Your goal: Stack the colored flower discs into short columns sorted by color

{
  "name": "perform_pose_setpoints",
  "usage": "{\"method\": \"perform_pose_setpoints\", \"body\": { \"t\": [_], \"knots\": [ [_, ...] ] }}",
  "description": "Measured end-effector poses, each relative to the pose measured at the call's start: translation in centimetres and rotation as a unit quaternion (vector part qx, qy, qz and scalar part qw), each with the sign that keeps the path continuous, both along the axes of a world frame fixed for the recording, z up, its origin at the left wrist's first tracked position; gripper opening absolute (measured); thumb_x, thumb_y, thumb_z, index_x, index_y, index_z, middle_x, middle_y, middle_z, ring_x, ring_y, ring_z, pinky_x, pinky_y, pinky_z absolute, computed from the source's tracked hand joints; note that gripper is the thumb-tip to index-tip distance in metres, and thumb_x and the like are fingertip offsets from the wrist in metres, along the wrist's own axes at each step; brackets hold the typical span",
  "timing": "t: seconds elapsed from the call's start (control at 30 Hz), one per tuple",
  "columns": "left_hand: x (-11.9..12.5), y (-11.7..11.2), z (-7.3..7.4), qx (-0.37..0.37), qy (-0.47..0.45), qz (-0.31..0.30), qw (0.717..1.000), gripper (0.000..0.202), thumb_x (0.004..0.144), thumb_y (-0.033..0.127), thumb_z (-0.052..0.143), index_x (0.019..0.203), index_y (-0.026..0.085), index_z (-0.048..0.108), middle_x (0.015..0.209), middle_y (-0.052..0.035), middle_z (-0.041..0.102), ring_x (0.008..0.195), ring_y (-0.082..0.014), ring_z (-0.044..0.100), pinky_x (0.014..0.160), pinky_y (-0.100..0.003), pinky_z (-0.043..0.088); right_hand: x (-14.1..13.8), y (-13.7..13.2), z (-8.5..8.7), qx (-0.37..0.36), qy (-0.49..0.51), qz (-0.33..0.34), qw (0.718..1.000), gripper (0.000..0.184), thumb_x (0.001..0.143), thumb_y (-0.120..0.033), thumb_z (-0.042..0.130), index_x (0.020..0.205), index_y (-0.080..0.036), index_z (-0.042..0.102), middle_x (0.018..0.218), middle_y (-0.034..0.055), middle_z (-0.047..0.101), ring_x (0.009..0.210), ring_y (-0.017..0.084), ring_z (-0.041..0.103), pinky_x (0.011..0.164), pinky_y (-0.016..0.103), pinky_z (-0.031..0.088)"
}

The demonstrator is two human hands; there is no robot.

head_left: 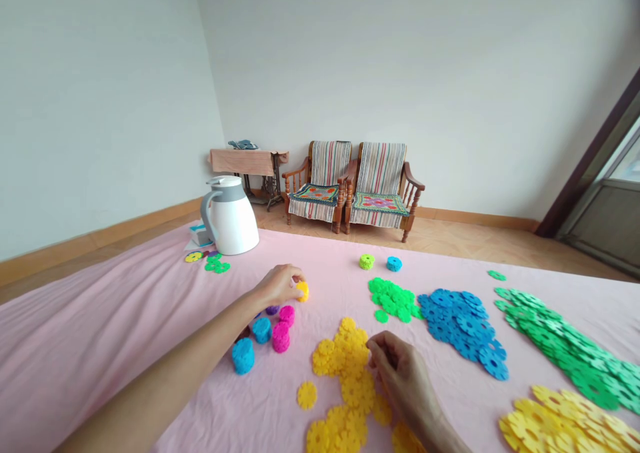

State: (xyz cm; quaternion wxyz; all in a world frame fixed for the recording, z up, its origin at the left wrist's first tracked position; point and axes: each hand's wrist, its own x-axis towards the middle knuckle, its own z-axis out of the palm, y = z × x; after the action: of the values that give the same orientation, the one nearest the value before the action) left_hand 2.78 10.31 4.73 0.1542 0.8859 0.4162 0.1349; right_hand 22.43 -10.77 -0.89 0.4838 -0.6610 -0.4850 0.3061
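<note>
My left hand (283,283) is closed around the edge of a small yellow stack of flower-shaped discs (303,291), just above or on the pink cloth. Below its wrist stand short stacks of the same kind: blue stacks (243,355), pink stacks (281,337) and a purple stack (273,309), partly hidden by the forearm. My right hand (400,366) is at the right edge of a loose pile of yellow discs (345,353), thumb and forefinger pinched together. What those fingertips hold, if anything, is hidden. One yellow disc (307,395) lies apart, left of the pile.
Green discs (393,299), blue discs (463,326), darker green discs (570,346) and more yellow discs (570,423) lie to the right. A lime stack (367,261) and a blue stack (394,263) stand farther back. A white jug (234,219) stands at the back left.
</note>
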Motion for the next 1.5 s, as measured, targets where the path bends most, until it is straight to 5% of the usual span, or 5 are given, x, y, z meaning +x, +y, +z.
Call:
{"method": "perform_pose_setpoints", "body": {
  "t": [0.47, 0.6, 0.77, 0.9, 1.5],
  "knots": [
    [0.4, -0.3, 0.1, 0.0, 0.006, -0.005, 1.0, 0.024, 0.059, 0.021, 0.066, 0.083, 0.018, 0.069, 0.073, -0.0004, 0.065, 0.07, -0.0162, 0.059, 0.062, -0.022, 0.042, -0.2, -0.2, 0.6, -0.007, -0.004, 0.009, 1.0, 0.03, 0.082, -0.042, 0.044, 0.071, -0.017, 0.055, 0.058, 0.0001, 0.055, 0.046, 0.01, 0.048, 0.042, 0.021, 0.031],
    [0.3, -1.1, 0.7, 0.025, -0.008, 0.001, 1.0, 0.033, 0.061, 0.019, 0.066, 0.093, 0.019, 0.066, 0.088, -0.0012, 0.065, 0.076, -0.0152, 0.058, 0.069, -0.022, 0.043, -0.2, -0.2, 0.7, -0.01, -0.007, 0.013, 1.0, 0.029, 0.083, -0.042, 0.043, 0.072, -0.017, 0.055, 0.059, 0.0, 0.056, 0.047, 0.01, 0.048, 0.043, 0.021, 0.031],
    [0.5, -4.2, 1.8, -0.004, -0.007, -0.137, 0.991, 0.017, 0.067, 0.02, 0.064, 0.084, 0.016, 0.066, 0.082, -0.0019, 0.064, 0.072, -0.0137, 0.057, 0.066, -0.021, 0.042, -0.3, -0.1, 0.6, -0.01, -0.01, 0.0, 1.0, 0.031, 0.08, -0.044, 0.045, 0.069, -0.017, 0.056, 0.056, -0.0003, 0.056, 0.045, 0.01, 0.047, 0.042, 0.021, 0.03],
    [1.1, -7.1, 1.9, -0.057, 0.036, -0.237, 0.969, 0.026, 0.065, 0.02, 0.069, 0.091, 0.018, 0.066, 0.083, -0.0019, 0.064, 0.073, -0.0149, 0.057, 0.066, -0.021, 0.042, -0.2, 0.0, 0.6, -0.01, -0.019, -0.004, 1.0, 0.033, 0.08, -0.046, 0.045, 0.068, -0.017, 0.056, 0.056, 0.0003, 0.056, 0.046, 0.011, 0.047, 0.042, 0.021, 0.03],
    [2.5, -8.5, 0.6, -0.06, 0.062, -0.254, 0.963, 0.018, 0.065, 0.007, 0.061, 0.077, 0.018, 0.067, 0.08, -0.0013, 0.064, 0.073, -0.0144, 0.058, 0.066, -0.021, 0.042, -0.1, -0.2, 0.6, -0.003, -0.05, 0.011, 0.999, 0.029, 0.082, -0.038, 0.043, 0.07, -0.016, 0.057, 0.058, 0.0, 0.055, 0.05, 0.011, 0.045, 0.046, 0.022, 0.028]
  ]
}}
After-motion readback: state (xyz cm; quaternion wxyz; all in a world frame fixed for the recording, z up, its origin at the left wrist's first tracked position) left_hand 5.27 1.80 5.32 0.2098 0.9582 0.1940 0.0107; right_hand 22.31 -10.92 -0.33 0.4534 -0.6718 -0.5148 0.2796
